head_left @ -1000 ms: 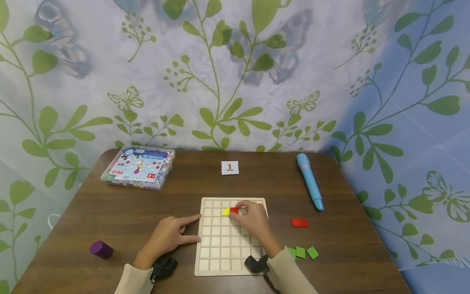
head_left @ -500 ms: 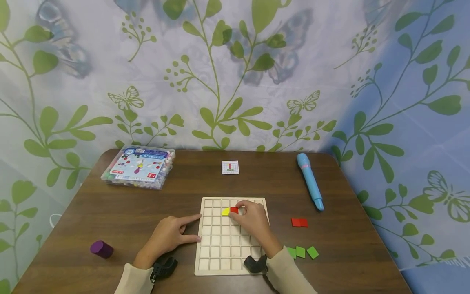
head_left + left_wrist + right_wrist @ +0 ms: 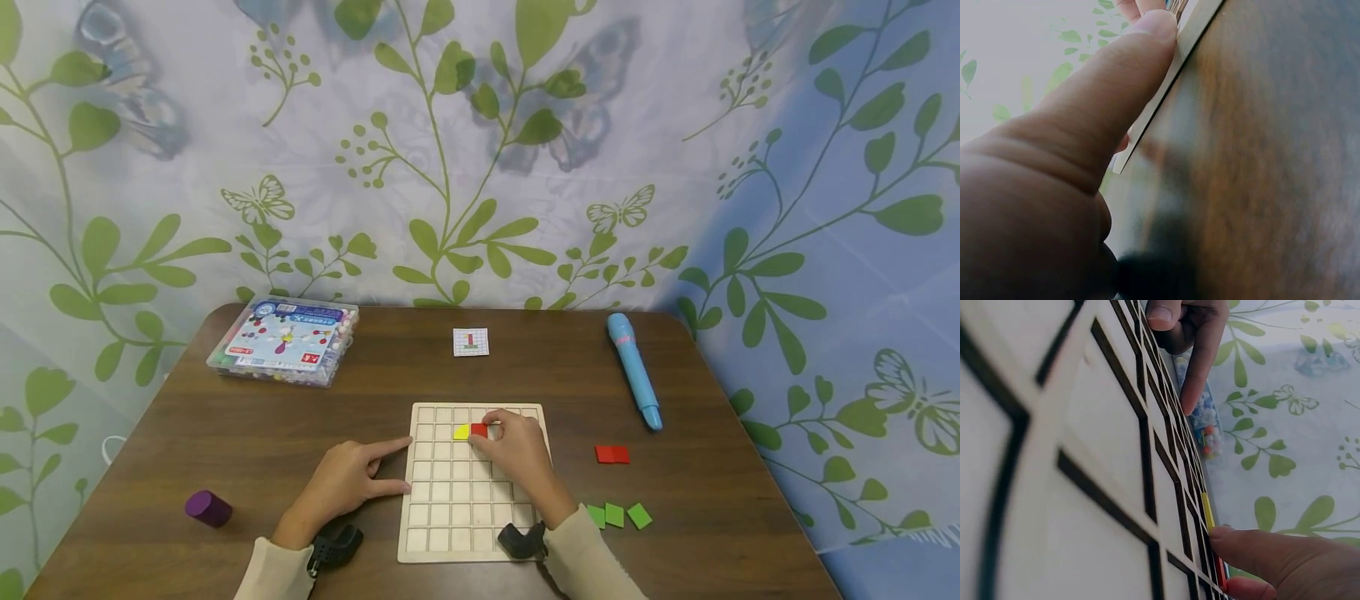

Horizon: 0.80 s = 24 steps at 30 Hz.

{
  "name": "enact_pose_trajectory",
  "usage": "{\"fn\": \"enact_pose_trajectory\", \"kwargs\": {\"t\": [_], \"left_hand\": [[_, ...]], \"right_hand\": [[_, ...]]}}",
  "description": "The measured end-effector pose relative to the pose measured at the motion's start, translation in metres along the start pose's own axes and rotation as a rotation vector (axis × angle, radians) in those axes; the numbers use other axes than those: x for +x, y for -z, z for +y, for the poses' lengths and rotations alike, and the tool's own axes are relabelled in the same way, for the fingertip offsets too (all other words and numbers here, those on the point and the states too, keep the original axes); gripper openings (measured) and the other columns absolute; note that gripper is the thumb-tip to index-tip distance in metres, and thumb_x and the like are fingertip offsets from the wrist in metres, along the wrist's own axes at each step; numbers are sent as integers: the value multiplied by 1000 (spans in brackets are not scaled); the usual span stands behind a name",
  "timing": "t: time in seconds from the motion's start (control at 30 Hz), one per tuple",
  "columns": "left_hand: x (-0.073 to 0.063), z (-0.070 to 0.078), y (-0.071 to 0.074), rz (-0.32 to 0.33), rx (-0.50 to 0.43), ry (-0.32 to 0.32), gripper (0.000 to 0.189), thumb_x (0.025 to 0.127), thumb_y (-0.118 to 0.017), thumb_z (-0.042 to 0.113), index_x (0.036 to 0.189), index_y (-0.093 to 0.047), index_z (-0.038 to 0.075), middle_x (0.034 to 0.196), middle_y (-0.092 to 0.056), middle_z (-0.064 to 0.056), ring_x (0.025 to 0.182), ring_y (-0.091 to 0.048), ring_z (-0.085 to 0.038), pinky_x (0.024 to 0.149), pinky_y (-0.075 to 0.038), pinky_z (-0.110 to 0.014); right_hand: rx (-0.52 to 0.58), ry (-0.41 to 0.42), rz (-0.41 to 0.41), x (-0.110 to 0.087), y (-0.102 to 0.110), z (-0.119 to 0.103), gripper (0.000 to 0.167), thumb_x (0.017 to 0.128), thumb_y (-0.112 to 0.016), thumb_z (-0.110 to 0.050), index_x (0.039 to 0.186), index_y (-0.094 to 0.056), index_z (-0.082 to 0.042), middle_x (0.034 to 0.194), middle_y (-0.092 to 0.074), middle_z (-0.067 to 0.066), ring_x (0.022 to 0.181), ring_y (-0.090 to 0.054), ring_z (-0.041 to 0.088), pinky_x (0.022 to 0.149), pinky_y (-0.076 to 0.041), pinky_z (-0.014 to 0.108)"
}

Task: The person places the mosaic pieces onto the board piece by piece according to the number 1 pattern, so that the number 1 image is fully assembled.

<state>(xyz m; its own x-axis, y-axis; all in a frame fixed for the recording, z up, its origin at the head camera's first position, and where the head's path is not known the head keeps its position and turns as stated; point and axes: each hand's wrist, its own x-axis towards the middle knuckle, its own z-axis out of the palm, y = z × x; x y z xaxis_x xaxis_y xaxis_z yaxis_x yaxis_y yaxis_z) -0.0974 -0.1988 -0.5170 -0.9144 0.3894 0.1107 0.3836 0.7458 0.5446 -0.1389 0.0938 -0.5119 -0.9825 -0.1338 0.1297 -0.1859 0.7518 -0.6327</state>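
A pale wooden grid board [image 3: 439, 517] lies on the table. Beside its left edge is my left hand [image 3: 345, 482], the extended index finger and thumb both touching that edge. My right hand [image 3: 517, 450] reaches over the board and pinches a red square tile [image 3: 478, 429] between thumb and index finger, at a cell in the second row from the far side. Immediately left of it sits a yellow tile with a rounded corner [image 3: 461, 432]. In the right wrist view, the thumb [image 3: 1229, 540] covers part of the red tile [image 3: 1219, 565]; the yellow tile [image 3: 1208, 509] shows beyond it.
Two red tiles [image 3: 612, 454] and several green tiles [image 3: 613, 515] lie right of the board. Farther back are a small grid pattern card [image 3: 470, 342], a blue microphone-shaped object [image 3: 634, 371] and a clear box of beads [image 3: 281, 342]. A purple cylinder [image 3: 207, 509] lies at left.
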Motion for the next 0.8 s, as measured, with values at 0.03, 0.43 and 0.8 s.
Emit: {"fn": "enact_pose_trajectory", "kwargs": {"t": [0.03, 0.43, 0.8], "left_hand": [[0, 0, 0, -1, 0, 0, 69, 77, -81, 62, 137, -68, 32, 55, -24, 18, 52, -17, 1, 50, -19, -21], [0, 1, 1, -7, 7, 4, 69, 77, -81, 62, 138, -67, 32, 54, -25, 18, 51, -17, 1, 50, -19, -21], [0, 1, 1, -11, -15, -3, 69, 78, -81, 61, 138, -67, 30, 54, -24, 18, 51, -16, 0, 50, -19, -21]], "right_hand": [[1, -2, 0, 0, 0, 0, 31, 81, -87, -36, 98, -77, -13, 52, -40, -10, 49, -34, 7, 46, -27, 26], [-13, -6, -9, 0, 1, -1, 34, 82, -86, -37, 105, -78, -13, 52, -42, -10, 49, -35, 8, 46, -28, 26], [-24, 6, -28, -1, 4, -1, 33, 83, -85, -35, 106, -79, -13, 50, -43, -12, 49, -31, 6, 47, -27, 26]]}}
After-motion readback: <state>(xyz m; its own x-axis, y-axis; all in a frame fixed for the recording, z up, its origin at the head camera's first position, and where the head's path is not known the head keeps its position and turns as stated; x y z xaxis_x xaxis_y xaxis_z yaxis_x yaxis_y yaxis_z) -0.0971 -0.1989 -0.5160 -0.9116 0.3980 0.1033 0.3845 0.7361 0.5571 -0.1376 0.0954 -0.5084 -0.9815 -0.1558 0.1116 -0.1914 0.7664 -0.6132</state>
